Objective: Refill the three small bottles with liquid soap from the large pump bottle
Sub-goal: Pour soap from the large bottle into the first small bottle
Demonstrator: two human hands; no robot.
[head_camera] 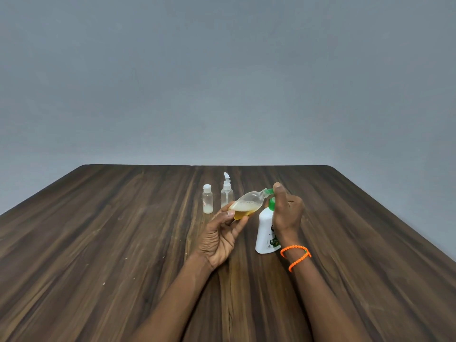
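My left hand [222,230] holds a small clear bottle [248,204] tilted on its side, its open neck up against the green nozzle of the large white pump bottle [265,230]. Amber soap with foam lies in the tilted bottle's lower half. My right hand [287,209] rests on top of the green pump head and covers most of it. Farther back stand a small capped bottle [207,199] with a little white liquid at its bottom and a clear small bottle with a white pump top [226,192].
Everything stands on a dark wood-grain table [123,243] in front of a plain grey wall. An orange beaded band [294,255] circles my right wrist. The table's far edge runs just behind the two small bottles.
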